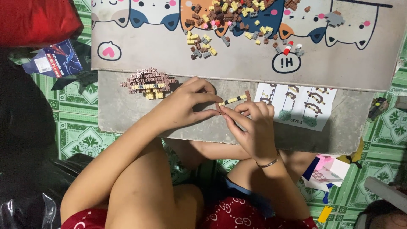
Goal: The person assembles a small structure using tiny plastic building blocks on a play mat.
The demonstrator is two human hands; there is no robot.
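Note:
My left hand (pixel 182 106) and my right hand (pixel 250 127) meet over a low grey table (pixel 127 110). Together they pinch a thin strip of tiny building bricks (pixel 233 100), yellow and dark with brown ends, held just above the tabletop. The left fingertips grip its near end and the right fingertips touch it from below. To the left of my left hand lies a part-built brown and yellow brick model (pixel 148 82). A printed instruction sheet (pixel 299 106) lies to the right of my right hand.
A heap of loose brown, yellow and grey bricks (pixel 229 19) lies on a cartoon-cat mat (pixel 237 59) at the back. A red cushion (pixel 36 19) and a blue packet (pixel 55 59) sit at left. A pink and white box (pixel 328 171) rests on the green patterned floor (pixel 78 135).

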